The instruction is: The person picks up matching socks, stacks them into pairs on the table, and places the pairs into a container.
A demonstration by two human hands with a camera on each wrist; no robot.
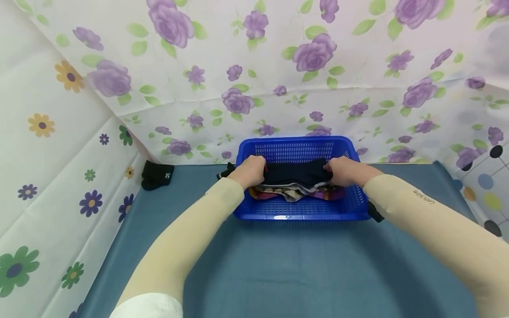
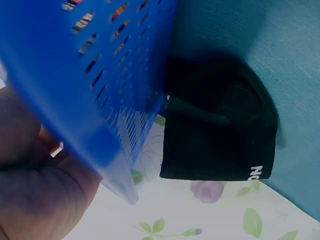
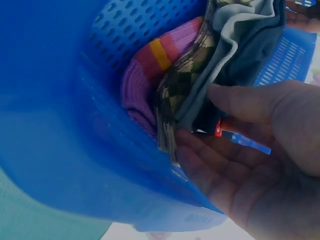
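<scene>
A blue plastic basket point(image 1: 302, 216) with slotted walls stands against the back curtain. Folded cloth is layered inside it: a navy garment point(image 1: 296, 173) on top, a checked piece point(image 3: 187, 75) and a striped pink, red and yellow piece point(image 3: 150, 62) underneath. My left hand point(image 1: 251, 171) grips the left end of the navy garment; in the left wrist view the basket wall hides most of its fingers. At the opposite end, my right hand point(image 3: 250, 145) pinches the navy garment and its grey edge between thumb and fingers, beside a small red tag point(image 3: 218, 127).
Folded black fabric point(image 2: 220, 130) with white letters lies close outside the basket's left wall. Another black item point(image 1: 157, 175) sits in the far left corner, and a dark piece point(image 1: 375, 212) shows at the basket's right. Flowered sheets point(image 1: 191, 132) line the blue-green surface point(image 1: 278, 274).
</scene>
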